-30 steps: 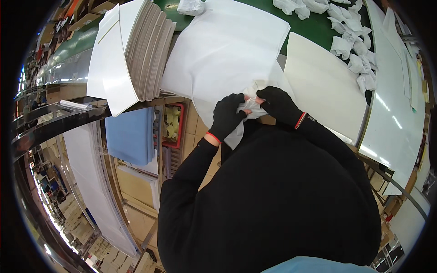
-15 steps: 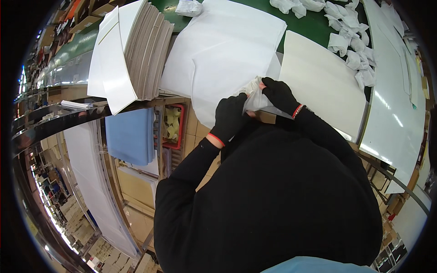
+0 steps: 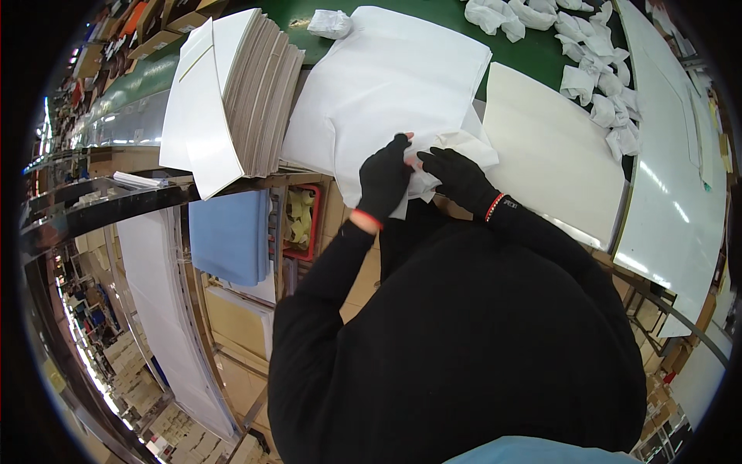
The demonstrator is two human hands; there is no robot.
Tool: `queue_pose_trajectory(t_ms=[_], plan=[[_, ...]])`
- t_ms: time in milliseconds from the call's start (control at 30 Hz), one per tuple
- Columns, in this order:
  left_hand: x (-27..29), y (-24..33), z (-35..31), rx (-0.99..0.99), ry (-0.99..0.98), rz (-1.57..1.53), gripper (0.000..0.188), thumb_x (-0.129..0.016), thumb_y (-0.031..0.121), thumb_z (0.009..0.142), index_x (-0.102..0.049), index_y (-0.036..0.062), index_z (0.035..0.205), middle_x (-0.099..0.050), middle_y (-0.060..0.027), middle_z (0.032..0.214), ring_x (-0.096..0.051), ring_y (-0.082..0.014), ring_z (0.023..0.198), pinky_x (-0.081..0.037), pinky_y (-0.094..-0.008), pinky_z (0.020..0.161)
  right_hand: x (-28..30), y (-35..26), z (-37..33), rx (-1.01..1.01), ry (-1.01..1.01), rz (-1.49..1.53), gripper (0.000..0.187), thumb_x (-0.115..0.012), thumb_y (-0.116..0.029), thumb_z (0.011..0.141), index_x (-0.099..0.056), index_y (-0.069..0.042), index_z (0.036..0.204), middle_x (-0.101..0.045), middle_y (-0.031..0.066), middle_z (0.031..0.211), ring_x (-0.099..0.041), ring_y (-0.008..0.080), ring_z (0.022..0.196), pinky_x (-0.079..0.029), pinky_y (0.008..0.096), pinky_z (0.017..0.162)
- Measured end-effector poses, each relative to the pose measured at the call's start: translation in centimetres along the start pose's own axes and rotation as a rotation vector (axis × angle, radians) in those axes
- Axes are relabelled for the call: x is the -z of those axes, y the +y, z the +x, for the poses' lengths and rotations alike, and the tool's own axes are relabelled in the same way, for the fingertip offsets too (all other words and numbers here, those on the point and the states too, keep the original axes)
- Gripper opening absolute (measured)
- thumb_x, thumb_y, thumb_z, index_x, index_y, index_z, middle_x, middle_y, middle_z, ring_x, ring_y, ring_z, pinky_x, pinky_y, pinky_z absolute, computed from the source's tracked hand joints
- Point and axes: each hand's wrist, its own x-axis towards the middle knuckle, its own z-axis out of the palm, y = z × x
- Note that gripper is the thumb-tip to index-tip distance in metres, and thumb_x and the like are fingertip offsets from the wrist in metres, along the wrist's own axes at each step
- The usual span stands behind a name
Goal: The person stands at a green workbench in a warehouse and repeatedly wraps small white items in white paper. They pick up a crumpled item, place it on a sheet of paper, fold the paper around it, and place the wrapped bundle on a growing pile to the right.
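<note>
Green table [image 3: 440,11], bearing a broad white paper pile [image 3: 394,73]; at the pile's near edge lies one crumpled white paper [image 3: 468,147], its loose end pointing right and away from the person, long axis apparently on that slant, probably light, soft and easily torn, best held by its gathered folds. Left hand [image 3: 384,182], black-gloved, fingers bent at its left side; right hand [image 3: 462,179], likewise gloved, fingers curled onto its middle; whether either pinches it, cannot tell.
</note>
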Motion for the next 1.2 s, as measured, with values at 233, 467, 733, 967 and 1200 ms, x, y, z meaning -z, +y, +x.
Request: queue_pose_trajectory(t_ms=[233,467,733,967,1200], plan=[[0.6,-1.0,-2.4,0.033,-0.329,0.009,0.061,-0.073,0.029,0.077,-0.051,0.0102,0.131,-0.066,-0.0173,0.105,-0.063,-0.0352,0.097,-0.050,-0.0421,0.080,2.4,2.3,2.6,-0.061,-0.173,0.249,0.057,-0.074,-0.017,0.074,-0.055,-0.008,0.127,-0.062,0.0148,0.118,-0.059,0.0320,0.108,-0.046,0.0402,0.094],[1.7,-7.1,3.7,0.415,-0.749,-0.627,0.047,-0.064,0.037,0.089,-0.058,0.0002,0.118,-0.065,-0.0088,0.102,-0.058,-0.0143,0.094,-0.045,-0.0294,0.084,3.6,-0.3,5.3,0.153,0.003,-0.502,0.069,-0.077,-0.033,0.068,-0.053,-0.015,0.130,-0.044,0.0100,0.143,-0.030,0.0322,0.139,-0.013,0.0663,0.111],[-0.6,-2.7,0.2,-0.021,0.118,0.266,0.068,-0.078,0.036,0.069,-0.054,0.0022,0.123,-0.059,-0.0163,0.110,-0.056,-0.0363,0.102,-0.043,-0.0458,0.088,2.9,0.4,5.7,0.016,-0.173,-0.211,0.092,-0.080,-0.041,0.066,-0.039,-0.010,0.142,-0.032,0.0149,0.150,-0.022,0.0357,0.143,-0.008,0.0661,0.111],[2.2,-1.9,2.0,0.104,-0.221,-0.002,0.070,-0.078,0.033,0.069,-0.046,0.0101,0.128,-0.064,-0.0155,0.098,-0.063,-0.0350,0.092,-0.050,-0.0423,0.078,2.4,2.8,6.6,0.028,-0.132,-0.096,0.066,-0.077,-0.036,0.070,-0.055,-0.011,0.127,-0.054,0.0124,0.132,-0.041,0.0343,0.132,-0.007,0.0668,0.111],[2.0,-5.9,4.8,-0.059,-0.435,0.035,0.066,-0.075,0.027,0.071,-0.048,0.0066,0.129,-0.061,-0.0190,0.113,-0.061,-0.0352,0.105,-0.049,-0.0440,0.083,4.1,2.3,7.2,-0.055,-0.117,-0.198,0.054,-0.072,-0.040,0.075,-0.060,-0.013,0.120,-0.063,0.0080,0.105,-0.056,0.0276,0.108,-0.009,0.0671,0.110]])
